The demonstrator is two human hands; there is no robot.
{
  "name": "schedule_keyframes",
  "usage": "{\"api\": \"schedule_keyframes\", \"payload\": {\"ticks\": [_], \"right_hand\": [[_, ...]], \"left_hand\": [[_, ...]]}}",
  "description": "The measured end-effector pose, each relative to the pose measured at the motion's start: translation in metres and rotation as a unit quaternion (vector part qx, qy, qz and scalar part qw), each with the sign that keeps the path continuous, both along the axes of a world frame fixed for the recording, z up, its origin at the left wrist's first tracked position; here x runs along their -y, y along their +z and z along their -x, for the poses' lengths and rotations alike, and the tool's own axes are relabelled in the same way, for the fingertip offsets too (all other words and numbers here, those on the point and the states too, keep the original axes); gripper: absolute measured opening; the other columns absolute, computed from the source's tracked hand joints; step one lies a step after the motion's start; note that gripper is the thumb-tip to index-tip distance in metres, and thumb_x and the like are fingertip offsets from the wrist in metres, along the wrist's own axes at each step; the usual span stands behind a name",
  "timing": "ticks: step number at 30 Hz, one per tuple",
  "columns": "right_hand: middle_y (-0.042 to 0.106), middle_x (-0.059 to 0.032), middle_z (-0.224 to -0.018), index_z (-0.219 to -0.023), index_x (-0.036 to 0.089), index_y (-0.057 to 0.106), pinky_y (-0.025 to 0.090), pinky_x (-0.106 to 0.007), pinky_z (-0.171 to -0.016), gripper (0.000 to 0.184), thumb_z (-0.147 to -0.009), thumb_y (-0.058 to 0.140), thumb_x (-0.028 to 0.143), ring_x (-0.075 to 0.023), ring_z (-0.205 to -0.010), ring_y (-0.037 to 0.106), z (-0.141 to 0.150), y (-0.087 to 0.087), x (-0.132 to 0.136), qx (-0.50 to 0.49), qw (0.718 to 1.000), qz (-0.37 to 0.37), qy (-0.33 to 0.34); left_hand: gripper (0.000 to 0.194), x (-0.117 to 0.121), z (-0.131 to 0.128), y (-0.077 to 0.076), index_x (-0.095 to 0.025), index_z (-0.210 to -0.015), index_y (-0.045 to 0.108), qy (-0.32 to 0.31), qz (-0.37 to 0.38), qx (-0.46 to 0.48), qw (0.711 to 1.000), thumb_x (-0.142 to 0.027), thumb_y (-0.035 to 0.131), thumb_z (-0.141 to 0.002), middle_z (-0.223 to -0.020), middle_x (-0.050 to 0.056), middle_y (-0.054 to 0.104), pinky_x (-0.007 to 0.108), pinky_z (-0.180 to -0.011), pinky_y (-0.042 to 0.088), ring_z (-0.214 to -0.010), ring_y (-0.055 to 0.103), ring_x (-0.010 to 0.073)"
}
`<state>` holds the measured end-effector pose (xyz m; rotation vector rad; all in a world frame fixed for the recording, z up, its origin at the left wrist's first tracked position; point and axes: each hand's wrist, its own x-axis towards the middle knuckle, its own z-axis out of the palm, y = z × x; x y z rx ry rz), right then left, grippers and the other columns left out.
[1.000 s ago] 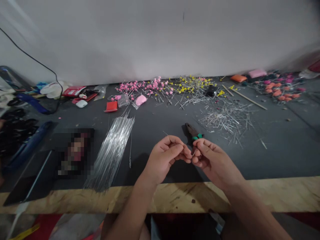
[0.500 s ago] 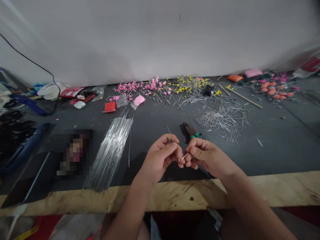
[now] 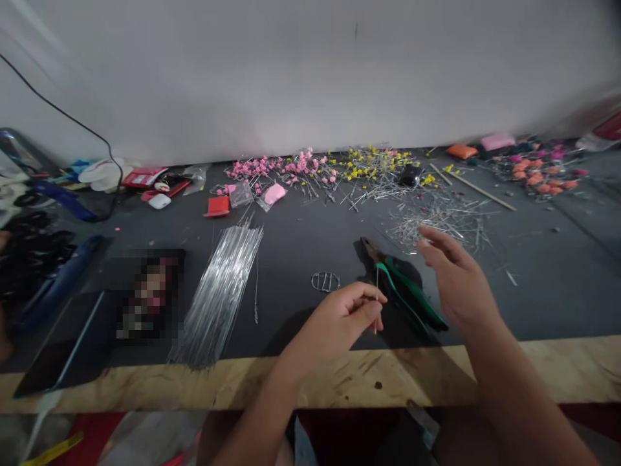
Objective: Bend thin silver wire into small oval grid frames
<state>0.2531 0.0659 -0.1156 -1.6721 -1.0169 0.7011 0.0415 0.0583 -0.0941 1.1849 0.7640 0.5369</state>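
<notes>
My left hand [image 3: 347, 317] is pinched on a short, thin piece of wire [image 3: 377, 281], which stands nearly upright between thumb and fingers. My right hand [image 3: 453, 272] reaches over the near side of a loose pile of short wire pieces [image 3: 441, 220], fingers stretched out and thumb apart. Nothing shows clearly between them. Between my hands, green-handled pliers [image 3: 405, 288] lie on the dark table, jaws pointing away. Just beyond my left hand lies a small oval wire frame [image 3: 325, 281] with crossbars.
Left of my hands lie a bundle of long straight wires [image 3: 218, 291] and one twisted wire [image 3: 257, 291]. Pink-tipped wires [image 3: 291, 167], yellow-tipped wires [image 3: 373, 162] and orange flower pieces [image 3: 536, 176] line the wall. A wooden edge [image 3: 378, 382] runs along the table's front.
My hands have parted; the right has moved forward and right to the wire pile. My left hand has shifted right with a wire. The oval frame and the plier handles now show.
</notes>
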Motion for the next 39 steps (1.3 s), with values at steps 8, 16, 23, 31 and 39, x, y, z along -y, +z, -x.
{"api": "schedule_keyframes", "payload": {"ticks": [8,16,23,31,39], "right_hand": [[0.062,0.0016,-0.069,-0.079,0.024,0.071,0.044,-0.026,-0.061,0.016,-0.082,0.064,0.038,-0.0126,-0.062,0.055,0.047,0.022,0.027,-0.211,0.943,0.132,0.22],[0.065,-0.0028,-0.091,-0.075,0.023,0.068,0.05,-0.032,-0.077,0.018,-0.08,0.067,0.04,-0.0186,-0.087,0.058,0.056,0.01,0.025,-0.285,0.931,0.123,0.193],[0.067,-0.0038,-0.107,-0.076,0.023,0.07,0.044,-0.035,-0.086,0.018,-0.075,0.07,0.041,-0.0214,-0.093,0.06,0.068,0.002,0.02,-0.222,0.954,0.146,0.137],[0.07,-0.0027,-0.092,-0.083,0.024,0.072,0.043,-0.036,-0.089,0.019,-0.07,0.071,0.038,-0.0206,-0.093,0.061,0.055,-0.004,-0.005,-0.196,0.974,0.093,0.071],[0.067,-0.003,-0.084,-0.073,0.021,0.069,0.046,-0.029,-0.068,0.022,-0.072,0.071,0.043,-0.0164,-0.077,0.059,0.05,-0.001,-0.004,-0.227,0.963,0.089,0.116]], "left_hand": [[0.015,0.002,-0.002,-0.002,-0.019,-0.092,0.061,-0.006,-0.073,-0.07,0.995,-0.026,0.049,-0.091,-0.078,0.001,0.061,0.026,-0.07,0.045,-0.074,0.057,0.0127],[0.026,-0.018,0.026,-0.002,-0.023,-0.108,0.061,0.105,-0.229,-0.253,0.934,-0.036,0.06,-0.085,-0.088,0.003,0.065,0.033,-0.075,0.045,-0.078,0.057,0.0185],[0.044,-0.031,0.052,-0.017,-0.021,-0.124,0.056,0.074,-0.342,-0.395,0.849,-0.033,0.063,-0.082,-0.122,0.011,0.054,0.046,-0.097,0.037,-0.113,0.045,0.03],[0.028,-0.03,0.051,-0.018,-0.019,-0.11,0.063,0.047,-0.333,-0.379,0.862,-0.027,0.06,-0.083,-0.105,0.01,0.059,0.046,-0.092,0.04,-0.104,0.052,0.0293],[0.016,-0.026,0.049,-0.017,-0.022,-0.093,0.067,0.096,-0.267,-0.285,0.916,-0.018,0.06,-0.08,-0.084,0.002,0.056,0.031,-0.068,0.044,-0.073,0.056,0.0168]]}}
